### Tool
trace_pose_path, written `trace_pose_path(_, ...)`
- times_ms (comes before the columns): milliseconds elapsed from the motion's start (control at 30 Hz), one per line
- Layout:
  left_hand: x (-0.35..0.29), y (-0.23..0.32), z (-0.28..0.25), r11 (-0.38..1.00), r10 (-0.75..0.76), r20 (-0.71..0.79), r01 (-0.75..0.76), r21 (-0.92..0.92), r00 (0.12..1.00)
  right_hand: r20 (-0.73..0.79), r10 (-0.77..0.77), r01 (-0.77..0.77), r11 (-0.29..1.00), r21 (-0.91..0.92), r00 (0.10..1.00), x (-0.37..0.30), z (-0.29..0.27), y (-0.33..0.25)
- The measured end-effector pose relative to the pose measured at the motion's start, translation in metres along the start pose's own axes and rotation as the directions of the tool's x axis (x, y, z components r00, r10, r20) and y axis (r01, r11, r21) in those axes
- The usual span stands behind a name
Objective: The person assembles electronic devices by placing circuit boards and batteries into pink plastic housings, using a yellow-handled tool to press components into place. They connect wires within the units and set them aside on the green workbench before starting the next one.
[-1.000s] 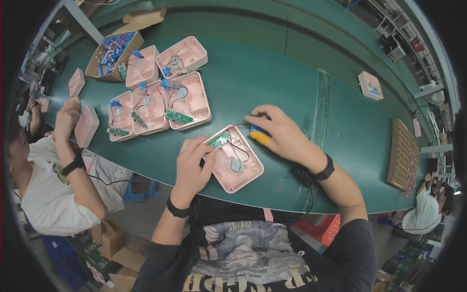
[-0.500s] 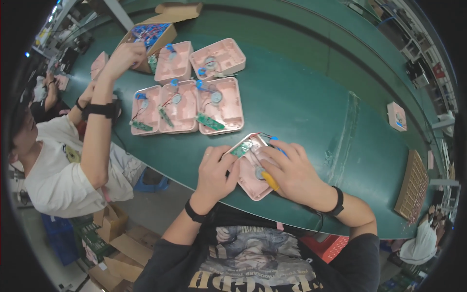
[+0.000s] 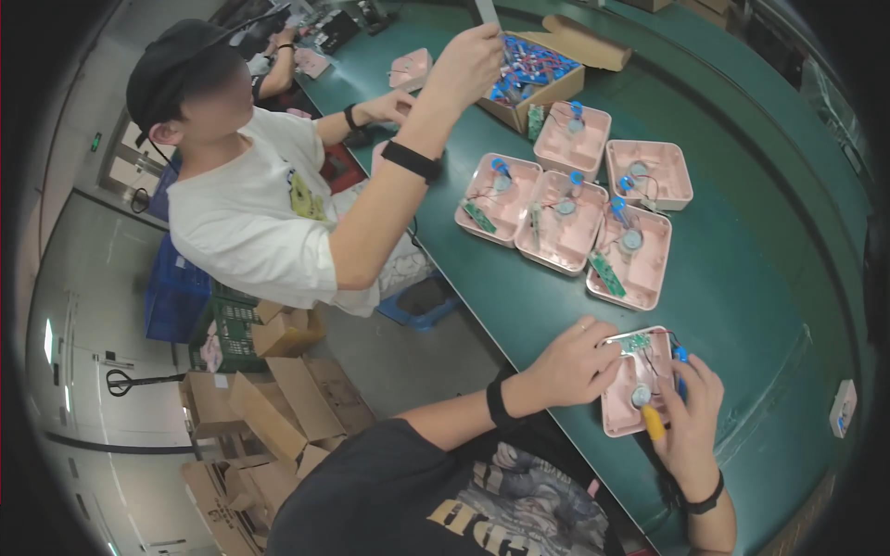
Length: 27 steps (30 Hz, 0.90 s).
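A pink plastic housing (image 3: 619, 414) lies on the green table in front of me, its open side up. Inside are a green circuit board (image 3: 637, 342) at the far end and a round grey metal part (image 3: 641, 396). My left hand (image 3: 577, 366) pinches the housing's far left rim with bent fingers. Over the right side, my right hand (image 3: 693, 417) curls round a tool with a yellow handle (image 3: 654, 423); its working end is too blurred to make out. A blue wired part (image 3: 680, 358) sits by the right fingertips, partly hidden.
Several similar pink housings (image 3: 630, 278) with boards and wires stand farther off. Behind them is an open cardboard box (image 3: 547, 107) of blue wired parts. A co-worker in a white shirt (image 3: 269, 218) reaches toward it from the left. Another pink piece (image 3: 843, 408) lies far right.
The view has swung left, so the table and hands appear farther right. My hands remain at the same housing, the yellow-handled tool still in the right. The co-worker's raised hand has shifted beside the box.
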State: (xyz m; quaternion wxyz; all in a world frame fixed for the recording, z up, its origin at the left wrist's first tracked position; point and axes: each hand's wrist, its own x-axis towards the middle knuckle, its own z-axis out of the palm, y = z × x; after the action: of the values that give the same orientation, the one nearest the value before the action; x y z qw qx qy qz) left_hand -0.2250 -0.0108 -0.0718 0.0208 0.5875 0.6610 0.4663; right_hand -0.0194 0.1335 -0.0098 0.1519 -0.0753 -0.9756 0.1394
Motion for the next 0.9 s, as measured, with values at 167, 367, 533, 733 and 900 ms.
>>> trace_pose_path(167, 0.006, -0.007, -0.006, 0.999, 0.032, -0.021, -0.031, 0.037, 0.999, 0.010, 0.124, -0.124, 0.980, 0.154, 0.992, 0.003, -0.001, 0.000)
trace_pose_path(367, 0.009, -0.005, -0.013, 1.000, -0.021, 0.023, 0.020, 0.023, 1.000, 0.042, 0.163, -0.168, 0.959, 0.226, 0.986, 0.006, 0.000, 0.001)
trace_pose_path(533, 0.010, 0.000, -0.007, 0.999, -0.020, 0.041, 0.019, 0.031, 0.999, 0.116, 0.187, -0.208, 0.958, 0.197, 0.975, 0.000, 0.002, -0.005)
trace_pose_path(733, 0.010, 0.003, -0.008, 0.999, -0.029, 0.054, 0.027, 0.039, 0.998, 0.163, 0.182, -0.207, 0.967, 0.151, 0.970, -0.001, 0.004, -0.001)
trace_pose_path(900, 0.006, 0.000, -0.007, 0.998, -0.038, 0.002, 0.038, 0.048, 0.999, 0.045, 0.241, -0.244, 0.932, 0.269, 0.969, -0.003, -0.017, 0.015)
